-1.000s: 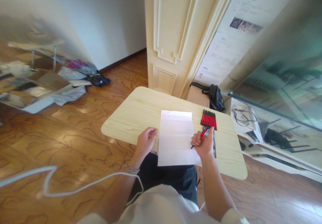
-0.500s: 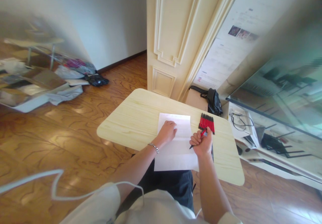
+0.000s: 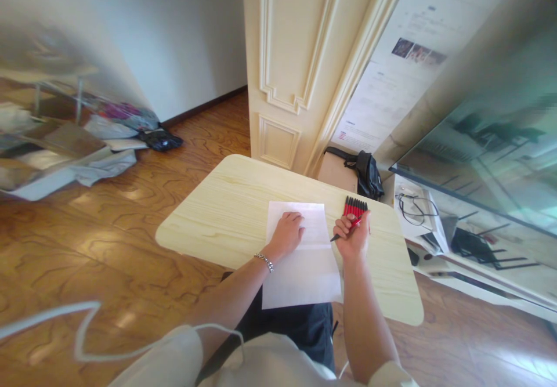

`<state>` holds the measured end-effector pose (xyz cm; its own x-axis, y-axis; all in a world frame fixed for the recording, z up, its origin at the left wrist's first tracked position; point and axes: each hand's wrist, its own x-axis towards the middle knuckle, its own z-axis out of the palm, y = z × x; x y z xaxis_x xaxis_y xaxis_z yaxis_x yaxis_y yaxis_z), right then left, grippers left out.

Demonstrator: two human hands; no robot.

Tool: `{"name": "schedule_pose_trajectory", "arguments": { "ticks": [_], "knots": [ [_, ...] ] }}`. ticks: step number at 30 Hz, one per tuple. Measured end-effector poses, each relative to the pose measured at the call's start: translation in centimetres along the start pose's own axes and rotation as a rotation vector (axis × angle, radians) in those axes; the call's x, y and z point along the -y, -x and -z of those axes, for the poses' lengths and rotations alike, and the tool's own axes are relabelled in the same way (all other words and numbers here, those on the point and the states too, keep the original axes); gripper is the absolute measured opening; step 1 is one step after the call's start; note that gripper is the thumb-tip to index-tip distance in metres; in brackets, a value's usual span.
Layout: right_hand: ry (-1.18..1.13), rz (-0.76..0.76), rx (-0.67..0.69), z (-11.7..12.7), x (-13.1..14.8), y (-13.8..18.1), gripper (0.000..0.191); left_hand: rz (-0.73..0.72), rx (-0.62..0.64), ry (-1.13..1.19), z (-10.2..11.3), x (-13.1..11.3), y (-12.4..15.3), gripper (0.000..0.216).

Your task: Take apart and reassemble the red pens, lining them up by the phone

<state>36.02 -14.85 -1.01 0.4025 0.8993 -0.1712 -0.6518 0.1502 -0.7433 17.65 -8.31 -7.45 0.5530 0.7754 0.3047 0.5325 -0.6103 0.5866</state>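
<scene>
A white sheet of paper (image 3: 300,279) with a crease across it lies on the pale wooden table (image 3: 217,213), its near edge reaching past the tabletop. My left hand (image 3: 287,234) rests on the upper part of this sheet, fingers laid down and slightly bent. Just right of the paper, my right hand (image 3: 351,239) is closed around a red pen (image 3: 355,222), whose black end points left toward the sheet. Behind that hand, several red pens with black ends (image 3: 355,204) lie side by side in a row; their lower parts are hidden by the hand.
A black bag (image 3: 369,173) sits beyond the table's far edge, near a cream panelled door (image 3: 274,137). To the right stands a low cabinet with a cable (image 3: 415,208) and a large dark screen (image 3: 487,143). Boxes and bags (image 3: 82,143) lie at left. A white cord (image 3: 130,352) crosses low left.
The paper sits slightly nearer to me, with my left hand still on it. My right hand has moved a little closer to the pen row, and its pen is tilted flatter.
</scene>
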Motion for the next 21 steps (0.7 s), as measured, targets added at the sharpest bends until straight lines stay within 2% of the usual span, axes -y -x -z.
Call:
{"name": "schedule_pose_trajectory", "arguments": {
  "ticks": [3, 7, 9, 12, 16, 21],
  "knots": [
    [0.102, 0.009, -0.124, -0.2, -1.0, -2.0, 0.048, 0.019, -0.004, 0.004, 0.0, -0.2, 0.8, 0.033],
    [0.306, -0.005, -0.362, 0.5, -3.2, -3.7, 0.058, 0.009, -0.016, 0.017, 0.2, -0.3, 1.3, 0.033],
    [0.346, -0.013, -0.406, 0.9, -4.1, -4.0, 0.062, 0.009, -0.019, 0.020, 0.3, -0.3, 1.3, 0.034],
    [0.270, 0.025, -0.363, 1.1, -4.5, -4.1, 0.057, 0.008, -0.023, 0.027, 0.3, -0.3, 1.3, 0.033],
    [0.072, 0.052, -0.163, 0.9, -3.5, -4.3, 0.043, 0.014, -0.016, 0.022, 0.2, -0.2, 1.4, 0.033],
    [-0.111, -0.044, 0.024, 1.0, -2.5, -4.7, 0.061, 0.014, -0.009, -0.013, 0.2, -0.2, 1.3, 0.032]
  ]
}}
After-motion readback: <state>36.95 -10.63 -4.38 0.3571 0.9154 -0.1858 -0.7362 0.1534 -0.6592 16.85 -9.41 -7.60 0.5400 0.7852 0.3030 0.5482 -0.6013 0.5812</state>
